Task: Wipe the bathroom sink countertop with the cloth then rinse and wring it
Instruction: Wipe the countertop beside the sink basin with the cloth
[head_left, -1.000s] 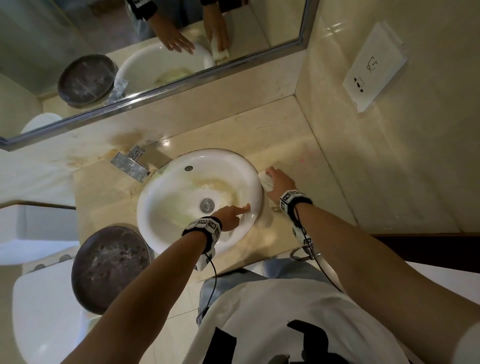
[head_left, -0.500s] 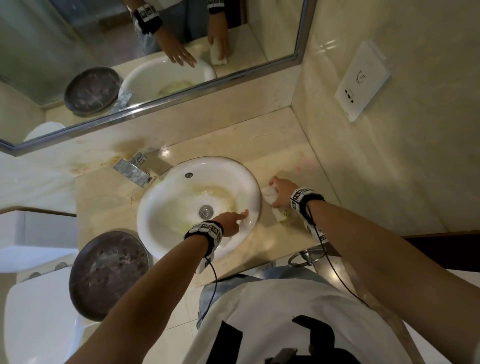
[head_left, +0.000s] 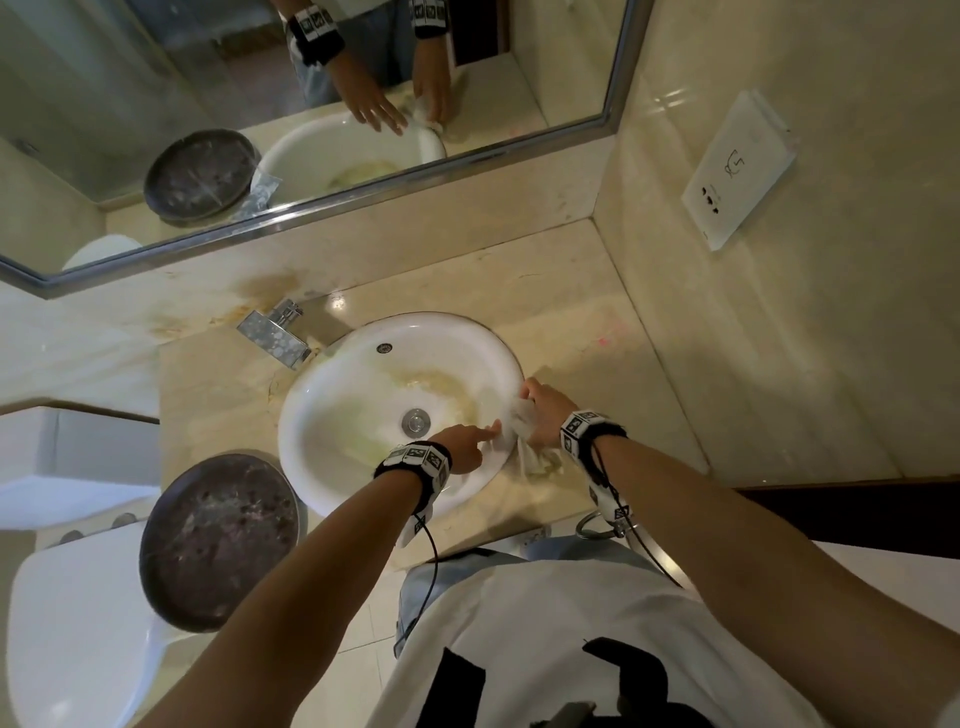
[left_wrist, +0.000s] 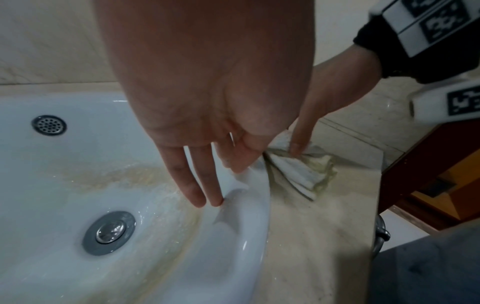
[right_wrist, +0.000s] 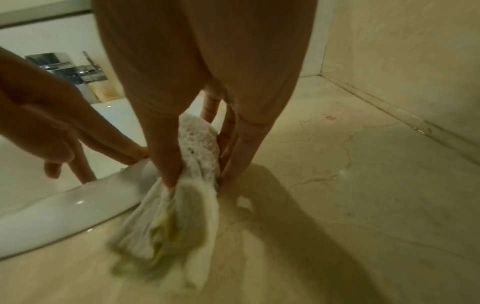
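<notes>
The sink (head_left: 332, 415) sits in the middle of the desk (head_left: 566, 312). The faucet (head_left: 275, 335) stands at its 10 o'clock, the round tray (head_left: 218, 540) at its 7 o'clock. The cloth (head_left: 530, 441) lies on the desk at the sink's 4 o'clock, touching the rim, under the right hand (head_left: 545, 410). The mirror (head_left: 156, 104) hangs behind at 12 o'clock.

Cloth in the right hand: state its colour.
White cloth with yellow-green stains at its loose end; clearest in the right wrist view.

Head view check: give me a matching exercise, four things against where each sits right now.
Things:
1. cloth
2. left hand
3. faucet
4. dark round bowl

Places:
A. left of the sink, at the countertop's front edge
B. behind the sink, towards the mirror
C. fingers straight, over the sink's right rim
D. bunched in the right hand, on the countertop

Pairs: 1-D, 2-C, 3-B, 4-A
</notes>
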